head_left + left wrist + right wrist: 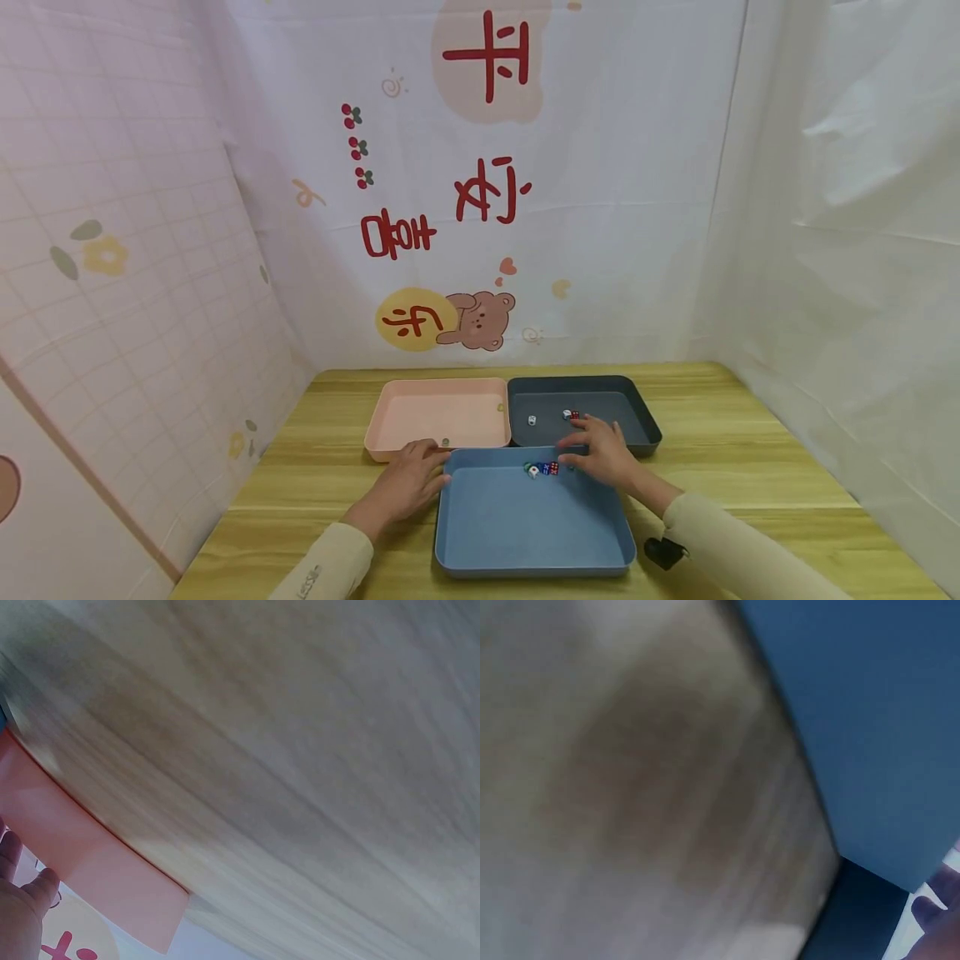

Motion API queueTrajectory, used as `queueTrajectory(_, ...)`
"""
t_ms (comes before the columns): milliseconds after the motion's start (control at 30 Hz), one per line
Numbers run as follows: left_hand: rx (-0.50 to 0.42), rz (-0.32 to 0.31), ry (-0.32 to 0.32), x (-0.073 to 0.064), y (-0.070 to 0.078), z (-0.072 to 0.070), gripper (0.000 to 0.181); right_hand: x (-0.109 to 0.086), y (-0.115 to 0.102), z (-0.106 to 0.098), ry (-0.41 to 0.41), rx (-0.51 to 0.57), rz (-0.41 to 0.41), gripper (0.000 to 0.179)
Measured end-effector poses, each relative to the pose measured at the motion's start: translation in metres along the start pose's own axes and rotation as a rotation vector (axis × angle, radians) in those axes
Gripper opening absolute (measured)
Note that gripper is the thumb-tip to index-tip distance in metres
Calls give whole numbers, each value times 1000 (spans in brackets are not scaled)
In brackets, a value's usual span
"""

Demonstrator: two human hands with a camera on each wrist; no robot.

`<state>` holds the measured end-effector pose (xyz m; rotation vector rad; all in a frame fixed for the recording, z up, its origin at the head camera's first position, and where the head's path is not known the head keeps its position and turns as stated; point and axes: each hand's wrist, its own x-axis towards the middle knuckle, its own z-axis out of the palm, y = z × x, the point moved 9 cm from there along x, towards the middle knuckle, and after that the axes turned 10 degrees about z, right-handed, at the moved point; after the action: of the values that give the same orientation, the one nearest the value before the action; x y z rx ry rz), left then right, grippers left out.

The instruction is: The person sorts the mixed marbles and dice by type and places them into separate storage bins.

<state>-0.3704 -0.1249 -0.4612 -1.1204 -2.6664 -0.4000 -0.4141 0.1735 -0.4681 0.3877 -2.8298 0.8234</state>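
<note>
The right hand (pixel 606 454) was loosely open over the far right corner of the blue tray (pixel 525 533), its fingers slightly bent and parted, with no die visible between them. The left hand (pixel 408 482) was relaxed and open too, its fingertips at the tray's far left corner; whether they touched the rim could not be told.

Just under and beyond the right hand ran the blue tray's far edge, and right behind that stood the dark tray (pixel 547 396), its near wall partly covered by the fingers. The blue tray's bare floor spread toward the body from the right hand and to its left, while the wooden table (pixel 750 475) stretched away on its right. Close ahead of the left hand rose the near wall of the pink tray (pixel 435 400); table surface extended to that hand's left.

The nearest dice (pixel 545 468) lay just left of the right hand's fingertips, along the blue tray's far wall: green, white, blue and red close together, with a green one beside the fingers. Ahead of the right hand, the dark tray held two white dice (pixel 532 420) and a red die (pixel 575 414). The pink tray held a small die (pixel 446 442) beyond the left hand and a yellowish one (pixel 500 407) farther off to its right. Past all three trays hung a printed white cloth (pixel 622 208).
</note>
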Motion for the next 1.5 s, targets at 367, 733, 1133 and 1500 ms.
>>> queueTrajectory(367, 10, 18, 17, -1, -1, 0, 43, -9, -2, 18, -28, -149, 23, 17)
queueTrajectory(733, 6, 9, -5, -1, -1, 2, 43, -4, -5, 21, -24, -192, 0, 9)
queueTrajectory(1133, 23, 21, 3, 0, -1, 2, 43, -4, -6, 24, -23, -215, -47, 8)
queueTrajectory(1500, 31, 5, -21, 0, -3, 5, 44, -3, -16, 28, -61, -264, -63, 17)
